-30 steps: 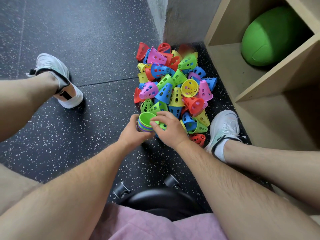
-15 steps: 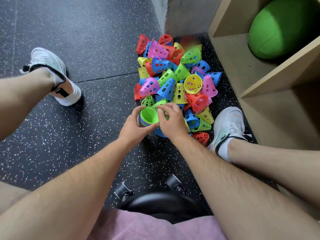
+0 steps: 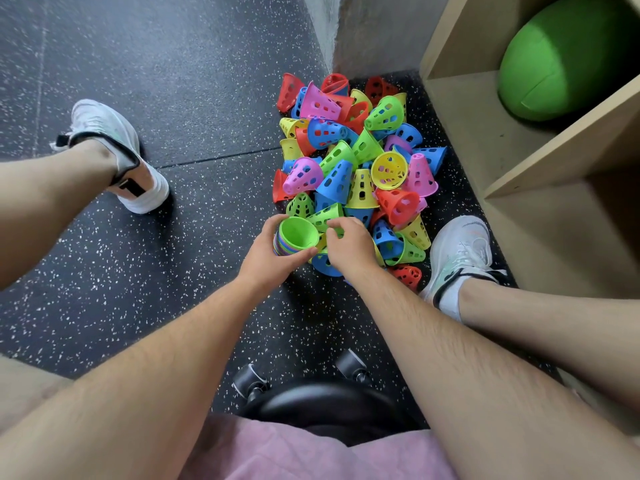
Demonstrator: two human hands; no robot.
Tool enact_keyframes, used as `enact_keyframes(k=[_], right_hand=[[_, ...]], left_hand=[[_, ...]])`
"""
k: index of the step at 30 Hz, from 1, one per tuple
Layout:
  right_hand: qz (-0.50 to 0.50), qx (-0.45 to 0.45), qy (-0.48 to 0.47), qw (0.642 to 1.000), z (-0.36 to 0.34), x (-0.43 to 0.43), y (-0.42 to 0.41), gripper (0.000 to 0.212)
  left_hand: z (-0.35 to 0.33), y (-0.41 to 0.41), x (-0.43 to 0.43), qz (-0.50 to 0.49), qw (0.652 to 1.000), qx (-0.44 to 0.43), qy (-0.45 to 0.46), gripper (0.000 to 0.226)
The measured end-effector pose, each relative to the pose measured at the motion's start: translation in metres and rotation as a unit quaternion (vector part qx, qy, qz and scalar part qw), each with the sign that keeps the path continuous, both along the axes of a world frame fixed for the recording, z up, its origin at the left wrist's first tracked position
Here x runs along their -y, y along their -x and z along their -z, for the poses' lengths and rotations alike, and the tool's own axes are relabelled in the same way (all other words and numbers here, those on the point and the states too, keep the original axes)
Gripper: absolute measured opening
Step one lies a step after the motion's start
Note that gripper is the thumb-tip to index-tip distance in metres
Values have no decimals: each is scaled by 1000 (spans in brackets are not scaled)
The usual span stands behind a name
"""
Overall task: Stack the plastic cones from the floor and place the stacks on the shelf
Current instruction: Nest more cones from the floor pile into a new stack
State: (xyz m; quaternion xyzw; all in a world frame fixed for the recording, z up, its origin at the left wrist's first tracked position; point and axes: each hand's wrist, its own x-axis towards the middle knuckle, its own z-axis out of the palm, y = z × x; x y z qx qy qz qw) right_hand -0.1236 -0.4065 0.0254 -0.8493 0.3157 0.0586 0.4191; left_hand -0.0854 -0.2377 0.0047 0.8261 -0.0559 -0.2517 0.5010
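A heap of perforated plastic cones in red, pink, blue, green and yellow lies on the dark speckled floor by the wall corner. My left hand grips a nested stack of cones, wide end up, with a green cone on top and purple rims below. My right hand sits just right of the stack at the heap's near edge, fingers curled over a green cone lying there. Whether it pinches that cone is hidden by the fingers.
A wooden shelf unit stands at the right, with a green ball in its upper compartment. My white shoes flank the heap. A stool's black seat and castors are below me.
The view shifted slightly; both hands stayed at the heap's near edge. My right hand's fingers moved from the stack's rim onto the green cone lying beside it.
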Motion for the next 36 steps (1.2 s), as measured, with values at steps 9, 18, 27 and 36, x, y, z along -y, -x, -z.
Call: enact_keyframes(k=[9, 18, 27, 36], right_hand=[[19, 104, 56, 993, -19, 10, 22, 23], [-105, 138, 117, 978, -22, 12, 33, 31], [-171, 139, 70, 973, -16, -2, 39, 27], [-130, 85, 49, 987, -12, 2, 50, 34]], left_hand=[[-1, 2, -3, -4, 1000, -7, -5, 74], [-5, 5, -1, 23, 999, 2, -29, 81], [-4, 7, -3, 23, 1000, 9, -15, 72], [-9, 7, 1, 75, 996, 28, -40, 76]])
